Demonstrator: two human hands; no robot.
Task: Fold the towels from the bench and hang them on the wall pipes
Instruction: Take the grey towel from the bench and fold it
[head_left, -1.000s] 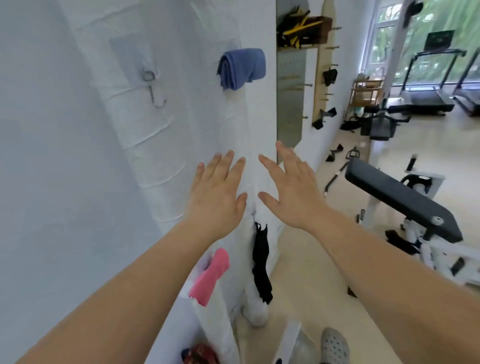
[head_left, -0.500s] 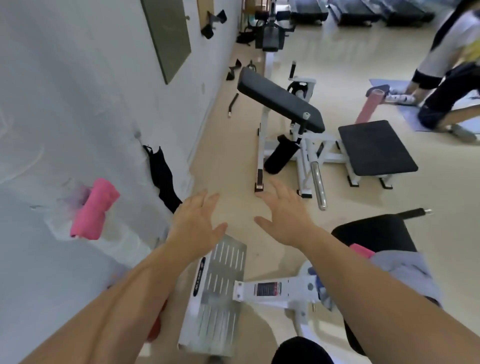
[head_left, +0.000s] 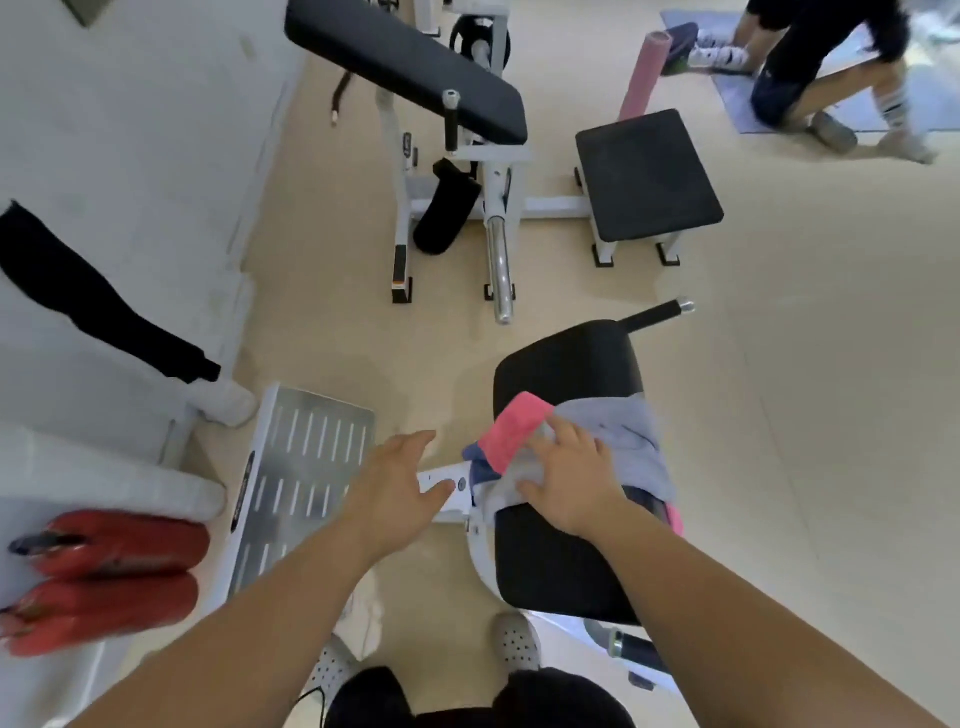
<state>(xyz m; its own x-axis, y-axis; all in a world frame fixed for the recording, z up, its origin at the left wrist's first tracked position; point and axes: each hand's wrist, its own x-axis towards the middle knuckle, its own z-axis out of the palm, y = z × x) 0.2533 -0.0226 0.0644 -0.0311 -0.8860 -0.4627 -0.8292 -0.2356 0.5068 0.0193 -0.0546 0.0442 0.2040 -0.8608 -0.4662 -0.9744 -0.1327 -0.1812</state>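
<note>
Pink towel (head_left: 514, 428) and grey towel (head_left: 623, 447) lie heaped together on the black bench (head_left: 545, 561), not yet folded. The right grip (head_left: 569, 483) rests spread on the grey one, probably to gather it. The left grip (head_left: 397, 493) hovers spread beside the pile, touching nothing, placed to help.

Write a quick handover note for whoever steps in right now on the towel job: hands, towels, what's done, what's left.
Left hand: open, holds nothing, beside the towel pile.
Right hand: open, fingers spread on the pile.
Towels: a pink towel, a grey towel and part of a blue towel lie crumpled together on the black bench.
Done: no folded towel shows in this view.
Left: lift one towel, fold it, hang it on a wall pipe, then do the others.
</note>
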